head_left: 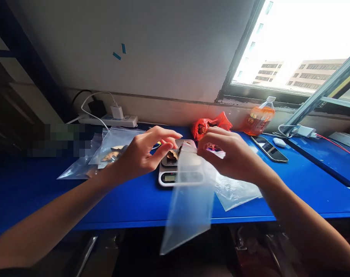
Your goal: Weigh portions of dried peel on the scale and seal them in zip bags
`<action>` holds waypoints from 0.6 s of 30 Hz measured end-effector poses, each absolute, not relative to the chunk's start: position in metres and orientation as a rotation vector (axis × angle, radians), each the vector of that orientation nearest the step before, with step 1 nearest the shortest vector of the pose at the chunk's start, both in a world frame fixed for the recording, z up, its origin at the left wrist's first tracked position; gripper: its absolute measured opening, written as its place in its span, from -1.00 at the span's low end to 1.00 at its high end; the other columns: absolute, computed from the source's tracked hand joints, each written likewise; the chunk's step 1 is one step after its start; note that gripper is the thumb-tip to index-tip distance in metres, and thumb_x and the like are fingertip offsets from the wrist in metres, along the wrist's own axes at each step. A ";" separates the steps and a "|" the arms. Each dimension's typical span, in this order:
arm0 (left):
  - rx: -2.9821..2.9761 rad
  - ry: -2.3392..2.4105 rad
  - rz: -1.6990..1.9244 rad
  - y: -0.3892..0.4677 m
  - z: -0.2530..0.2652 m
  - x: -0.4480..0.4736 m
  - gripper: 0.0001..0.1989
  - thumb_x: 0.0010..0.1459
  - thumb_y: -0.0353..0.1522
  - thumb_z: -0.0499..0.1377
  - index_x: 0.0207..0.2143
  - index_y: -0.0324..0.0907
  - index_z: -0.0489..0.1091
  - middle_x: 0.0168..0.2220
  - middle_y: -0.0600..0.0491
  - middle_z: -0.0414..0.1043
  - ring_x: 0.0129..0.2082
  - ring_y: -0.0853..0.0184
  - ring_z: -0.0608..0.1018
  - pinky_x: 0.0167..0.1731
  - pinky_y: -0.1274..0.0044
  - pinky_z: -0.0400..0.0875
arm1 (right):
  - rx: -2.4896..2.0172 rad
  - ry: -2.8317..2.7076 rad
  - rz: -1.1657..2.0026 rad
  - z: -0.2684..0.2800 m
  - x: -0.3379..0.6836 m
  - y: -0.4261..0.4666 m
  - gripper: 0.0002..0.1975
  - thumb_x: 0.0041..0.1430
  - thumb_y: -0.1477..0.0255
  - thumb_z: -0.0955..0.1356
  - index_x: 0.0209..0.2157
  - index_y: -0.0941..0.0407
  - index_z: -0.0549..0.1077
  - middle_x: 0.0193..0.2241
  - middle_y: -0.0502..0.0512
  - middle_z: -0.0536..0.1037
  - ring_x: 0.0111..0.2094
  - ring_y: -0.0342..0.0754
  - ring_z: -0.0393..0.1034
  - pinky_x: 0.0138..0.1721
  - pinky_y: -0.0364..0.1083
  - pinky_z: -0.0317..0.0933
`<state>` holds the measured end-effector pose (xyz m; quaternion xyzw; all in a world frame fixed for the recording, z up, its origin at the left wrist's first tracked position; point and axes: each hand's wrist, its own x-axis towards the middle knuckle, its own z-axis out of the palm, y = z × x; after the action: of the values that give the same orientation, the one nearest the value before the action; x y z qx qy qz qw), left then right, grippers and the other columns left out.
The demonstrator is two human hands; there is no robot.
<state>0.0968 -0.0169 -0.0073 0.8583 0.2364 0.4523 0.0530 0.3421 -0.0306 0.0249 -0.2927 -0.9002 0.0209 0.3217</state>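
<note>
My right hand (226, 152) pinches the top edge of a clear plastic bag (192, 207), which hangs down past the table's front edge. To its left, my left hand (148, 150) is held with thumb and fingers apart and nothing between them. Behind the bag, a white digital kitchen scale (163, 179) stands on the blue table, partly hidden. Brown, curled dried pieces (171, 155) lie on its plate; their kind I cannot make out. The display is too small to read.
Bags with brown pieces (111, 154) lie at left, before a power strip (128, 121). A red plastic bag (225, 122) sits behind the scale. Rightward are another clear bag (235, 192), a drink bottle (260, 117), a phone (269, 149) and an earbud case (279, 142).
</note>
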 end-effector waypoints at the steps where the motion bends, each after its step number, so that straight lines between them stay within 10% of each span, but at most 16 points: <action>1: 2.565 0.731 1.380 -0.018 -0.011 0.096 -0.78 0.25 -0.42 0.17 -0.04 -0.20 0.40 -0.21 0.00 0.55 -0.25 0.35 0.60 -0.20 0.51 0.50 | -0.741 -2.317 0.082 0.023 0.329 -0.027 -0.89 0.22 0.52 0.33 -0.40 0.13 0.45 -0.42 0.04 0.48 -0.37 -0.14 0.34 -0.36 -0.15 0.19; 18: 2.309 0.756 0.486 -0.013 0.022 0.060 -0.88 0.20 -0.34 0.17 -0.31 -0.17 0.48 -0.22 -0.04 0.54 -0.23 0.24 0.56 -0.20 0.50 0.46 | -0.343 -2.161 0.653 -0.018 0.295 -0.040 -0.90 0.25 0.54 0.28 -0.35 0.09 0.28 -0.39 0.02 0.51 -0.38 -0.15 0.37 -0.32 -0.14 0.22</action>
<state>0.0605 -0.0126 0.0217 0.8811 0.2884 0.1855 0.3258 0.2946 -0.0396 -0.0175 -0.1367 -0.8605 0.2599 0.4162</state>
